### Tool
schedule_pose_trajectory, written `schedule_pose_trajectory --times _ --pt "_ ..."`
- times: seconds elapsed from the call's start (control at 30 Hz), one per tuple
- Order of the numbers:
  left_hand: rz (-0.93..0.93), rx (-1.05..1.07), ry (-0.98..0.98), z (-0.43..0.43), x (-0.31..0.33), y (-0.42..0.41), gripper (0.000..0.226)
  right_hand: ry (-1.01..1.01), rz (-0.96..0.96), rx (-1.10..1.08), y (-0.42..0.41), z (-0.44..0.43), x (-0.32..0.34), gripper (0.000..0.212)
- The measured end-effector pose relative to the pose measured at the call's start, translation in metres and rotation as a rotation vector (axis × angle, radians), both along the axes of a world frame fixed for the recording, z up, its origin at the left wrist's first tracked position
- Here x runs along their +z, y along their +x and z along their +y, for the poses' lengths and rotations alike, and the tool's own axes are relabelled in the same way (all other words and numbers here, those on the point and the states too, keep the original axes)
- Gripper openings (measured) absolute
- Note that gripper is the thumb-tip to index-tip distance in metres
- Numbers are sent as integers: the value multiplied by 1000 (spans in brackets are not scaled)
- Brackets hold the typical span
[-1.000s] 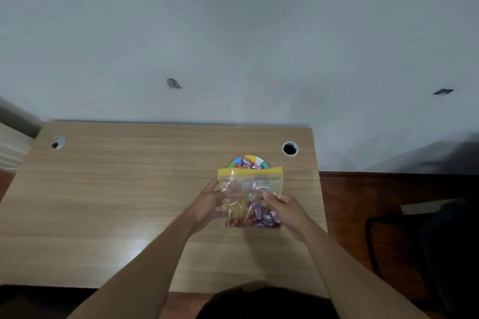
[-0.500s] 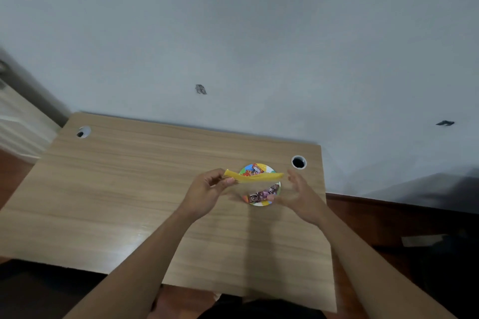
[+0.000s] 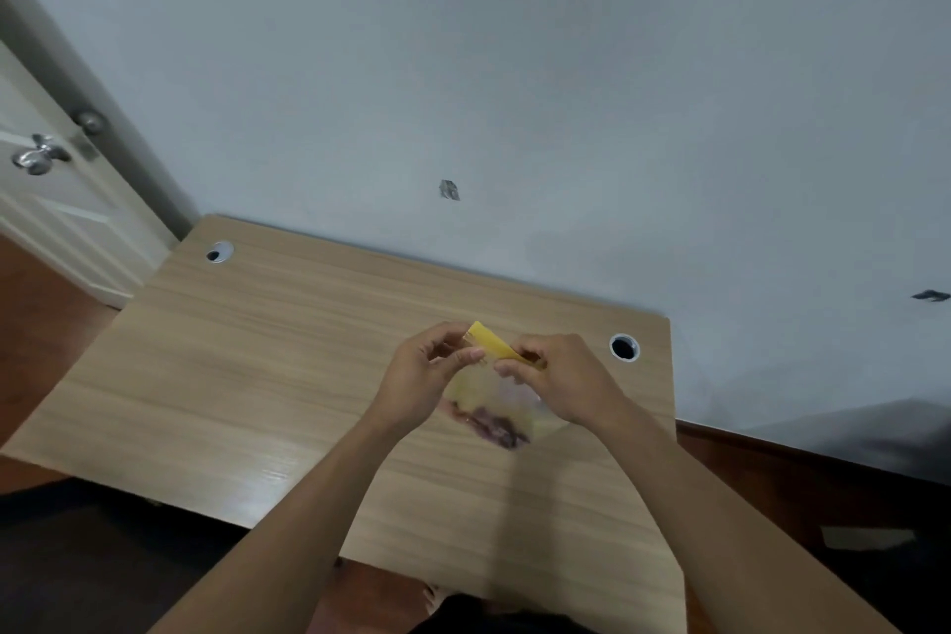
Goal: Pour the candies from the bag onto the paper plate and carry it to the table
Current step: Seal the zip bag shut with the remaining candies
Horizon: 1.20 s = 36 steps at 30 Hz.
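Note:
A clear plastic bag (image 3: pixel 489 394) with a yellow zip strip hangs above the wooden desk (image 3: pixel 267 376), blurred by motion. Purple and reddish candies (image 3: pixel 494 425) lie bunched at its bottom. My left hand (image 3: pixel 422 376) pinches the yellow strip at its left end, and my right hand (image 3: pixel 561 376) pinches it at the right end. Both hands hold the bag's top between them. The paper plate is hidden behind the bag and hands.
The desk stands against a pale wall and has a cable hole at the back right (image 3: pixel 624 348) and another at the back left (image 3: pixel 218 252). A white door with a metal handle (image 3: pixel 38 157) is at the left. Red-brown floor surrounds the desk.
The right hand, which had let go of the bag, has come back onto the yellow strip. The bag hangs down again and covers the plate. The view has swung left and up.

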<state>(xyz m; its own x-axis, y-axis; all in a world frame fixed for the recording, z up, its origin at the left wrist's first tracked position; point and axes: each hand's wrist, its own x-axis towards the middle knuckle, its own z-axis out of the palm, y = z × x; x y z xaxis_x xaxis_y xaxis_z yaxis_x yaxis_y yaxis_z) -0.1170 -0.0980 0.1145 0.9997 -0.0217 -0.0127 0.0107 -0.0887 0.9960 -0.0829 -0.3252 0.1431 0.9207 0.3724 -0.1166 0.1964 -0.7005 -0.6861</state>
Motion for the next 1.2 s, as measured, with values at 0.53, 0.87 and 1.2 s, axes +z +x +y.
schedule_pose_trajectory --times 0.53,0.87,1.2 --pt "102 76 -149 10 5 4 16 58 130 -97 1 5 11 23" --pt "106 41 -112 5 9 0 8 -25 31 -100 -1 0 13 21" --pt "82 99 -21 1 16 2 5 -47 26 -125 2 3 22 17"
